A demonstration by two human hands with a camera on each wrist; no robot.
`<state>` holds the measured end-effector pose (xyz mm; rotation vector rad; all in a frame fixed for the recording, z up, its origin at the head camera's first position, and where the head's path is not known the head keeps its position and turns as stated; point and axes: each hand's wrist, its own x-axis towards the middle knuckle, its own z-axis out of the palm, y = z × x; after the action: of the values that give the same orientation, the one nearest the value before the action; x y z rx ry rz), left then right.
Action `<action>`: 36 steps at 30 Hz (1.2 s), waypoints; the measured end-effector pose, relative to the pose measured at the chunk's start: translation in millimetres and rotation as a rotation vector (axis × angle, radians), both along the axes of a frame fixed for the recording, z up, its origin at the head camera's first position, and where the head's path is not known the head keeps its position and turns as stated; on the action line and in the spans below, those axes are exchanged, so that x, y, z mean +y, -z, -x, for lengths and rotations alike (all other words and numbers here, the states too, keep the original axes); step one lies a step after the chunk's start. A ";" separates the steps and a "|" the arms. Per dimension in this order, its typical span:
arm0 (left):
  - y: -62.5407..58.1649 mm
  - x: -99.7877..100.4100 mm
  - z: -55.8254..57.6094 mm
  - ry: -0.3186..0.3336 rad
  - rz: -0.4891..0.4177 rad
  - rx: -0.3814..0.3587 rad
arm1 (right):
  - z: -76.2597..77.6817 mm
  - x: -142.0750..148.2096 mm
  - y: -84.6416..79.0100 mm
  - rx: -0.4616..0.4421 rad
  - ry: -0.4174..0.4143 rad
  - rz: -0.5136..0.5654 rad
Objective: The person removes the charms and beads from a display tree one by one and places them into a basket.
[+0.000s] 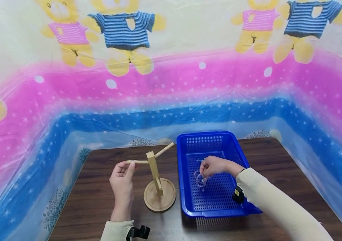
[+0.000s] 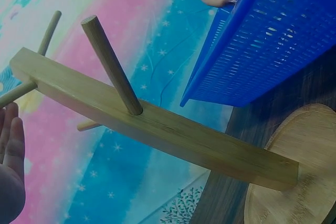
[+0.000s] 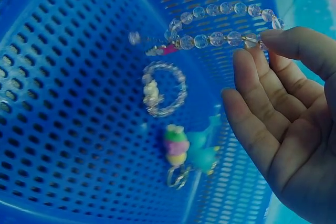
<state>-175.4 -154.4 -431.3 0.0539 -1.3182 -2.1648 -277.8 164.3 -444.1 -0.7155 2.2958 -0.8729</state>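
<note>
A wooden peg stand (image 1: 154, 169), with a square post on a round base (image 1: 166, 202), stands upright on the table. My left hand (image 1: 122, 179) pinches the end of its left-pointing peg (image 1: 141, 162) between thumb and fingers. Inside the blue plastic basket, my right hand (image 1: 214, 166) pinches a bracelet of clear beads (image 3: 212, 9) between thumb and fingertip. A small pink charm (image 3: 169, 49) hangs at the bracelet's far end. Below it on the basket floor lie a second beaded bracelet (image 3: 152, 95), a green, pink and yellow figure (image 3: 177, 144) with a metal ring, and a turquoise figure (image 3: 202, 157).
The blue basket (image 1: 180, 180) sits to the right of the stand on a dark wood table (image 1: 89, 197). Another peg (image 1: 165, 150) sticks out toward the basket's far left corner. A printed curtain (image 1: 171, 83) closes off the back and sides.
</note>
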 end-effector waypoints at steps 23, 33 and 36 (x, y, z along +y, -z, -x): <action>-1.9 -1.1 -1.3 -0.005 0.021 -0.025 | 18.4 36.6 38.8 -0.084 0.265 -0.070; -1.3 -1.9 -0.8 -0.001 0.036 -0.033 | 21.2 37.5 39.4 -0.085 0.295 -0.098; -1.0 -2.8 -1.2 -0.005 0.044 -0.038 | 22.5 37.7 42.4 -0.083 0.311 -0.107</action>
<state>-174.2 -157.2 -430.2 0.0814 -1.3849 -2.1401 -300.3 201.9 -486.5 -0.2737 2.3945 -0.8882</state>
